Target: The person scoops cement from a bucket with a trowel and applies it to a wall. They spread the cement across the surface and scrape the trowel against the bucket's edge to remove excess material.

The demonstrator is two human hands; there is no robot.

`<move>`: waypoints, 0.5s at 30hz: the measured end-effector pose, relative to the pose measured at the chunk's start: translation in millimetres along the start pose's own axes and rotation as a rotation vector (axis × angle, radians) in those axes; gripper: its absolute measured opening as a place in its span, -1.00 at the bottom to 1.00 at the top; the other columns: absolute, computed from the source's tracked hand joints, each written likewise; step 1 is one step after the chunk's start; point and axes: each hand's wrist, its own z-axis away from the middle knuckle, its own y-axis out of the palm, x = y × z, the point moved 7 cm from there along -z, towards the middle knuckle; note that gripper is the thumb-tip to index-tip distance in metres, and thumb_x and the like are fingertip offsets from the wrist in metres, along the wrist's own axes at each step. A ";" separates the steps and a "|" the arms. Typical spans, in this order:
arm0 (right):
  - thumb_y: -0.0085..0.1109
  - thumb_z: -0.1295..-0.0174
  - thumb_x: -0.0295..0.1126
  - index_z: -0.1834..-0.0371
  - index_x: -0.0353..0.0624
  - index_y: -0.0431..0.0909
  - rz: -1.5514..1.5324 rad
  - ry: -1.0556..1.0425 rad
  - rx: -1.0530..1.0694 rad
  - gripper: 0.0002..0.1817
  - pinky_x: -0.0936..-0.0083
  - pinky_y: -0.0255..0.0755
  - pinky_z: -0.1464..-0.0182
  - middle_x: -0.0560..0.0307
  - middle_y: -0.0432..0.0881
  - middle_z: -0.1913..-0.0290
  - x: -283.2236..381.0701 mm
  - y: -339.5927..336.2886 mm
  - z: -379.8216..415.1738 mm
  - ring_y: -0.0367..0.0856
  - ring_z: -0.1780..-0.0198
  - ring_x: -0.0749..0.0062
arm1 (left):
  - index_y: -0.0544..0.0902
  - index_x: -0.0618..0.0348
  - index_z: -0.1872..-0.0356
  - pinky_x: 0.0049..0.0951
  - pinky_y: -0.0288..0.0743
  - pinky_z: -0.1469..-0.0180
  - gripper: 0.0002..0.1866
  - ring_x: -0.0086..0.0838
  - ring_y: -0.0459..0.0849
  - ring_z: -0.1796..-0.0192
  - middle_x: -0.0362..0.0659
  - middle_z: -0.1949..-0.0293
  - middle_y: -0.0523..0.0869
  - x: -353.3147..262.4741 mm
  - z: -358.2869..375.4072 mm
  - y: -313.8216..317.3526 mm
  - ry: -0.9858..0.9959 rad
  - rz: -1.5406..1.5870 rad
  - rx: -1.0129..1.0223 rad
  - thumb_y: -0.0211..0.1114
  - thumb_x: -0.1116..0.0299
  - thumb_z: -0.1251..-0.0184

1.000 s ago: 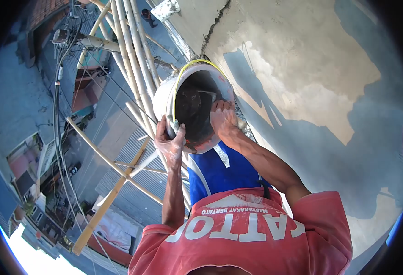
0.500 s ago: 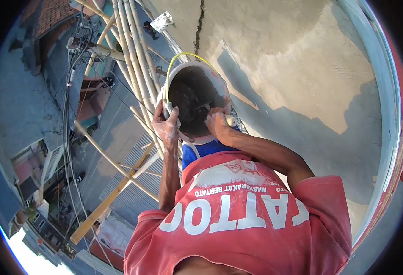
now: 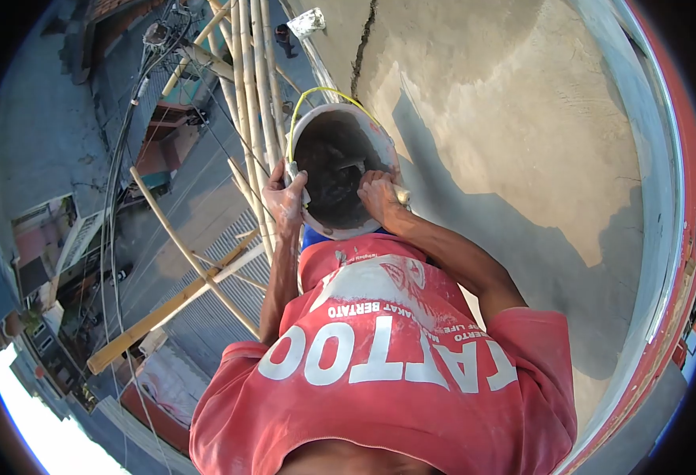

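Two hands meet one white bucket (image 3: 340,170), held just beyond the person's chest, centre of view, mouth tilted toward the camera. L hand (image 3: 286,202) closed over the near-left rim, beside the end of the yellow wire handle (image 3: 316,95). R hand (image 3: 380,194) curled over the near-right rim, fingers dipping inside w/ dark wet mortar (image 3: 328,174); whether it grips anything in there cannot be told. Bucket's axis runs away from the body toward the plastered wall (image 3: 522,134) at right. Both hands equally close, on opposite sides. Bamboo scaffold poles (image 3: 253,87) rise at left; street far below.
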 end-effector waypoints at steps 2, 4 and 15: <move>0.06 -0.10 -0.26 0.46 -0.06 0.64 0.031 -0.085 0.116 -0.81 0.20 0.27 0.43 0.07 0.50 0.42 4.5 16.8 8.4 0.49 0.36 0.22 | 0.51 0.46 -0.12 -0.64 0.46 0.28 -0.47 -0.62 0.58 0.33 -0.17 0.24 0.68 2.4 -1.5 3.0 0.025 0.042 0.041 0.31 0.61 -0.02; 0.06 -0.11 -0.26 0.41 -0.05 0.66 0.068 -0.102 0.124 -0.81 0.20 0.28 0.40 0.07 0.51 0.41 1.5 -3.9 16.0 0.51 0.34 0.23 | 0.50 0.46 -0.13 -0.66 0.45 0.32 -0.46 -0.62 0.58 0.35 -0.17 0.26 0.68 -5.2 -5.3 2.4 0.007 -0.033 0.017 0.31 0.59 -0.01; 0.12 0.01 -0.35 0.30 -0.19 0.58 -0.199 0.135 -0.261 -0.78 0.33 0.42 0.31 0.10 0.52 0.42 -28.5 -22.2 -26.6 0.52 0.25 0.29 | 0.43 0.42 -0.21 -0.66 0.45 0.33 -0.35 -0.64 0.57 0.36 -0.22 0.27 0.66 7.7 -23.7 -0.8 -0.049 -0.065 0.197 0.33 0.61 0.03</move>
